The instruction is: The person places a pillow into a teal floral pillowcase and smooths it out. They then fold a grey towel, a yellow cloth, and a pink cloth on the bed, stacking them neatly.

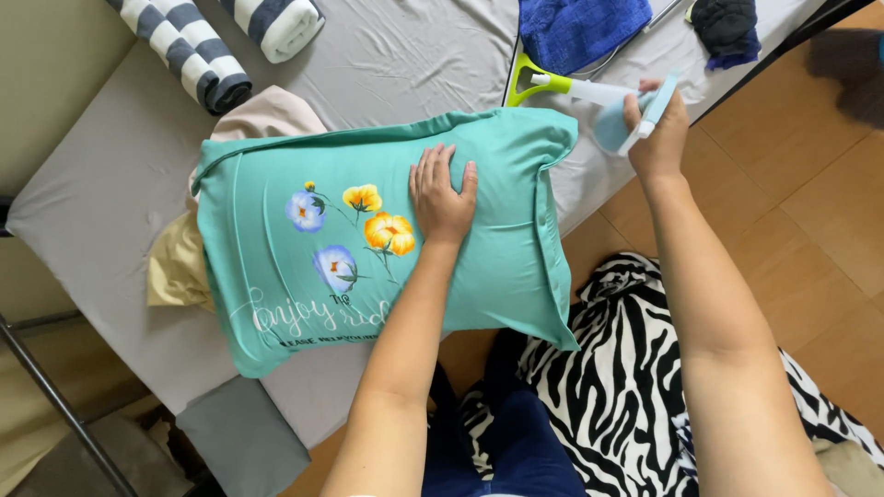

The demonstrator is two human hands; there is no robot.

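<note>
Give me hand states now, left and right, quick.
Left hand: open, palm flat on the green pillow.
Right hand: closed around a light blue and white tool, held above the bed's edge.

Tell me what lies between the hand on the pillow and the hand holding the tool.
In the head view, between left hand and right hand: the teal pillow's flanged edge, then grey sheet.

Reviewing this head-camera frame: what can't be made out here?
- Head view: the beige cloth is mostly hidden under the teal pillow.
- The light blue tool in the right hand: the fingers cover its body, so its kind is unclear.
- The pillow surface beneath the left hand is covered by the palm.
- The blue towel and the dark cloth are cut off by the top edge.
</note>
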